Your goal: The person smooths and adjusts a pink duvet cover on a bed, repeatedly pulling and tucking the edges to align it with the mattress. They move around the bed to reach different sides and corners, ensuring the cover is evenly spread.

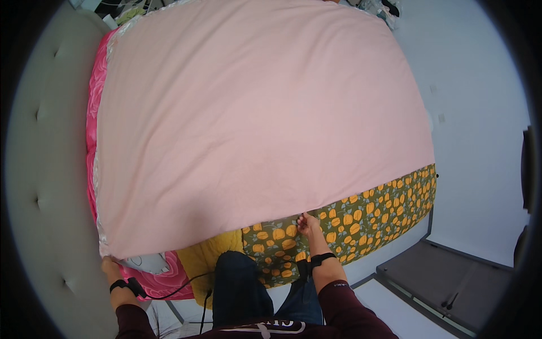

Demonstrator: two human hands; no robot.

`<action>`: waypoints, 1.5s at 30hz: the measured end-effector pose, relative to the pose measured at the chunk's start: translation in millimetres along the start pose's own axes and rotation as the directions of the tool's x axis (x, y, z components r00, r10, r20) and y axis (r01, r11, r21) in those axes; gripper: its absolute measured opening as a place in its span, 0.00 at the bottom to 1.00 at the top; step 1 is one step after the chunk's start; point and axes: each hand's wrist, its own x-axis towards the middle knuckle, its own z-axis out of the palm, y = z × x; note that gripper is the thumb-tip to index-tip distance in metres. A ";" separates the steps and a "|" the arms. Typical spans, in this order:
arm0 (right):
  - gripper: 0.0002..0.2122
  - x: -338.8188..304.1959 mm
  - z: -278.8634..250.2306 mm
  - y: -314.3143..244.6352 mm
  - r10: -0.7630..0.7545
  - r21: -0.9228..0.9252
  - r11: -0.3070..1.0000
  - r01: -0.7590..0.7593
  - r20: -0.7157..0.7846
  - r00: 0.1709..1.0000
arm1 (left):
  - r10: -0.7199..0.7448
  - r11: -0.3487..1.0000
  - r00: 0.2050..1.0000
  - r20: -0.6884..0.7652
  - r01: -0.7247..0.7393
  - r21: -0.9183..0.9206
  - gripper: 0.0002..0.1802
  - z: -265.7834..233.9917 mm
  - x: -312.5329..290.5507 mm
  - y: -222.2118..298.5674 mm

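Observation:
A large pale pink sheet lies spread flat over a bed. My left hand pinches the sheet's near left corner, beside the padded headboard. My right hand grips the sheet's near edge further right, where it meets the dark green mattress cover with orange flowers. Both wrists wear black bands, and a thin black cable runs from the left one. My knee in dark jeans presses against the bed's side.
A grey tufted headboard curves along the left. A bright pink floral cover shows along the sheet's left edge, a yellow cloth near my knee. A grey low platform sits on the white floor at right.

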 end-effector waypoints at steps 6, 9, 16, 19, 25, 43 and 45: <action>0.12 -1.4 -24.8 -27.1 -0.390 0.446 0.843 0.301 0.121 0.913 | 0.049 0.989 0.964 0.262 -0.010 -0.147 0.17 72.2 -33.8 -22.8; 0.11 3.5 -26.7 -59.7 -0.353 0.402 0.864 0.304 0.051 0.934 | -0.241 0.969 0.933 0.266 0.247 0.011 0.20 107.7 -37.9 -48.3; 0.10 -4.6 -45.4 -82.8 -0.223 0.117 0.966 0.229 -0.067 0.973 | -0.236 0.942 0.952 0.194 0.273 -0.193 0.21 147.1 -114.5 -43.0; 0.09 -12.4 -72.9 -76.7 -0.212 0.188 0.959 0.211 -0.013 0.977 | -0.304 0.948 0.921 0.243 0.318 -0.017 0.22 171.7 -173.9 -20.7; 0.10 -3.4 -141.8 -73.5 -0.296 0.230 0.937 0.265 0.112 0.949 | -0.561 0.823 0.788 0.254 0.565 0.063 0.22 242.0 -269.0 -34.8; 0.12 51.5 -106.2 -176.9 -0.344 0.189 0.932 0.309 0.199 0.918 | -0.330 0.880 0.884 0.330 0.415 -0.230 0.25 305.9 -341.0 -120.7; 0.10 51.0 -102.8 -182.3 -0.347 0.189 0.929 0.319 0.139 0.928 | -0.218 0.894 0.917 0.334 0.325 -0.308 0.21 303.3 -320.4 -124.6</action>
